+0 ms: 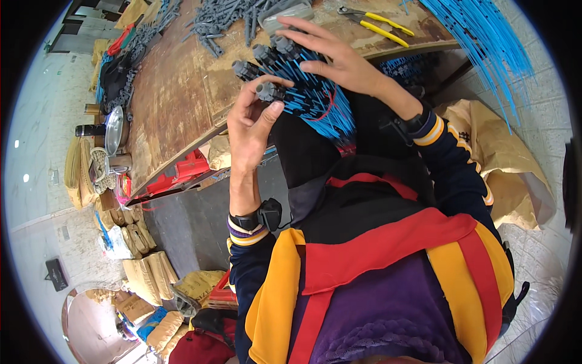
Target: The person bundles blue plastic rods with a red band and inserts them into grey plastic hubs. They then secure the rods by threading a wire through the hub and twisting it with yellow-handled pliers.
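Observation:
My left hand (250, 124) pinches a grey plastic connector (267, 91) on the end of a blue cable, at the near edge of a bundle of blue cables with grey connectors (303, 88). My right hand (336, 54) lies flat on top of that bundle, fingers spread over the grey ends, pressing it down. A red band (328, 110) loops around the blue strands. The bundle rests at the edge of a worn wooden workbench (176, 91), above my lap.
A heap of loose grey connectors (224, 21) lies on the bench, with a grey tray (285, 12) and yellow-handled pliers (379, 25) beyond. Loose blue cables (485, 42) hang at the upper right. Tan sacks (515, 176) sit right; bags and metal pots (114, 130) left.

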